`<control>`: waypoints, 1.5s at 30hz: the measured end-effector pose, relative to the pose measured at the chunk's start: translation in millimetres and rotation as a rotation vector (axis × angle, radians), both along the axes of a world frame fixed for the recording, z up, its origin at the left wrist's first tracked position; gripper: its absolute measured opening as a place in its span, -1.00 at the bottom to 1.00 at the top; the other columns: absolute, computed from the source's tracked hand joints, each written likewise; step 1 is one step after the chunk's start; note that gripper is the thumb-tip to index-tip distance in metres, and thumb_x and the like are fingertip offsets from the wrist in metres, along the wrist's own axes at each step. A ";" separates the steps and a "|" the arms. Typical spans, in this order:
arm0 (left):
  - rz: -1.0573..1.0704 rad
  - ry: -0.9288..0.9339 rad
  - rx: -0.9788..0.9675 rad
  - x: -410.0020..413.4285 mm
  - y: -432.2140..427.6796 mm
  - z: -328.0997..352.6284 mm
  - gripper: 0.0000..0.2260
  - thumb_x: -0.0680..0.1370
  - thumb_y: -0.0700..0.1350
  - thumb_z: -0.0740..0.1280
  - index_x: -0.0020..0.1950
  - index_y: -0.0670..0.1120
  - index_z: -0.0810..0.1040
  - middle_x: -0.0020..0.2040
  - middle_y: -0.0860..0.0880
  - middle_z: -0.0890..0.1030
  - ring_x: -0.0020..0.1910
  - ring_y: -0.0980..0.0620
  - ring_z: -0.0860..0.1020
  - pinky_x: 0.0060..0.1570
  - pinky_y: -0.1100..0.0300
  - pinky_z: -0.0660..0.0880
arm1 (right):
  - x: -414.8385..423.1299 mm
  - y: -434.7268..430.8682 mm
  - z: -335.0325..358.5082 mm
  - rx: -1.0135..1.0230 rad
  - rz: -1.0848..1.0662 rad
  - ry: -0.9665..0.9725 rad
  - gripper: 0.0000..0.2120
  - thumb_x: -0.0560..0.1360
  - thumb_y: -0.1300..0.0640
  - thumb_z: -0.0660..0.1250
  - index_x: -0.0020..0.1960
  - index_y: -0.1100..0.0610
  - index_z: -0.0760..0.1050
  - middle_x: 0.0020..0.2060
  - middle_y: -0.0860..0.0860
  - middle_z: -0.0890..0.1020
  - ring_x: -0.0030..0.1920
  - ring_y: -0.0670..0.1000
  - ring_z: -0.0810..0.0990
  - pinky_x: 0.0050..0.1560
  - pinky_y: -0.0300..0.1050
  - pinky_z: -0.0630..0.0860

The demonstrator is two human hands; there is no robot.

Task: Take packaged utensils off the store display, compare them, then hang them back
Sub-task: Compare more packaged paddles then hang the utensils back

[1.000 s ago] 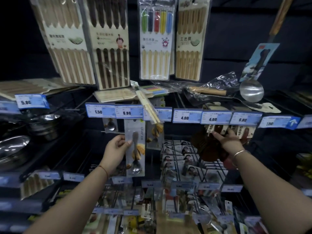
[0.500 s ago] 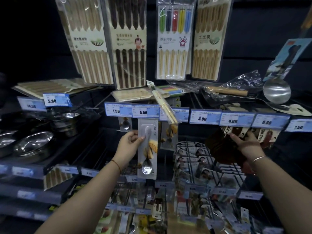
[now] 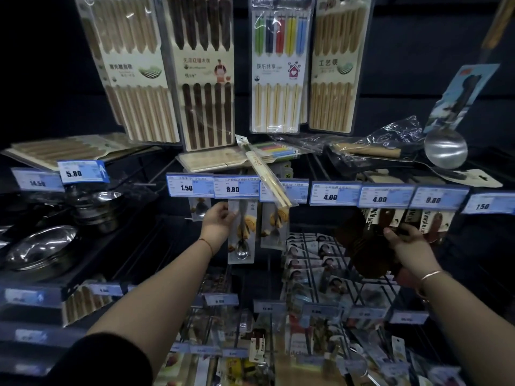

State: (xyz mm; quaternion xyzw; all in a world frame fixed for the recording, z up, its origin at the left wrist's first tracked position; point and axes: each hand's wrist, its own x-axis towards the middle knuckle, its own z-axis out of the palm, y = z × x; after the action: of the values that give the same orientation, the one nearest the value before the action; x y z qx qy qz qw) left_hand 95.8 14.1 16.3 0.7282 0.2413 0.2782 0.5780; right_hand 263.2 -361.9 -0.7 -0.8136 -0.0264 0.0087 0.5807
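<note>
Both arms are out toward the display, forearms angling in from the near corners. My left arm is nearly straight, with a dark sleeve (image 3: 111,360) at the near end and a red thread (image 3: 207,244) on the wrist. The left hand (image 3: 218,222) is back-up, its fingers curled onto the upper left edge of the spoon pack (image 3: 242,238) and pinching it. That pack hangs upright with its top tucked right under the 8.80 price tag (image 3: 233,188) and the metal spoon bowl at the bottom. I can't tell whether its hole is on the peg.

My right arm comes in from the near right with the elbow lower and a bangle (image 3: 430,275) on the wrist. The right hand (image 3: 407,243) has its fingers wrapped round the wooden utensil pack (image 3: 359,246), gripping it. The pack is dark brown and tilts left of the hand. Its printed card end sits up under the 4.00 price tag (image 3: 383,197), close by the other cards hanging beneath the 9.80 price tag (image 3: 434,199). I can't tell whether it is hooked.

The two hands are well apart, at about the same height. The chopstick packs (image 3: 276,65) hang above at the far top. A ladle (image 3: 445,149) is at the far right and steel bowls (image 3: 41,246) sit on the left shelf.
</note>
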 end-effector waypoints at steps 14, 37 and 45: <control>0.031 0.040 0.053 22.2 13.1 1.2 -0.77 0.54 -0.13 0.36 0.11 -0.24 0.56 0.01 -0.19 0.64 0.08 -0.17 0.59 0.10 0.03 0.48 | -28.4 -11.7 -6.0 0.058 -0.029 -0.043 -0.65 0.56 0.16 0.34 0.29 0.28 0.43 0.09 0.25 0.61 0.09 0.21 0.60 0.23 0.20 0.47; -0.021 0.031 -0.138 -60.3 28.5 -54.5 -0.87 0.50 -0.25 0.41 0.02 -0.17 0.53 -0.15 -0.10 0.58 -0.07 -0.06 0.55 0.07 0.00 0.51 | -70.4 147.8 14.7 -0.001 0.278 0.028 -0.72 0.55 0.30 0.33 0.25 0.33 0.47 -0.16 0.13 0.57 0.04 0.22 0.60 -0.08 -0.20 0.50; -0.006 0.063 -0.125 -86.7 41.5 -65.3 -0.91 0.51 -0.21 0.41 -0.03 -0.06 0.56 -0.11 -0.14 0.63 -0.13 -0.07 0.59 -0.03 -0.03 0.53 | -39.4 203.7 3.5 -0.082 0.297 0.011 -0.73 0.50 0.21 0.42 0.17 0.30 0.58 0.01 0.17 0.65 0.06 0.18 0.59 0.00 -0.14 0.44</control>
State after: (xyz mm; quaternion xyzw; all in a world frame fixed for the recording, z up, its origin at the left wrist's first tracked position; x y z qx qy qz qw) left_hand 9.1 55.6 -49.0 0.6999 0.2742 0.2377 0.6152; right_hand 223.9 -158.1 2.8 -0.8237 -0.1430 0.0998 0.5396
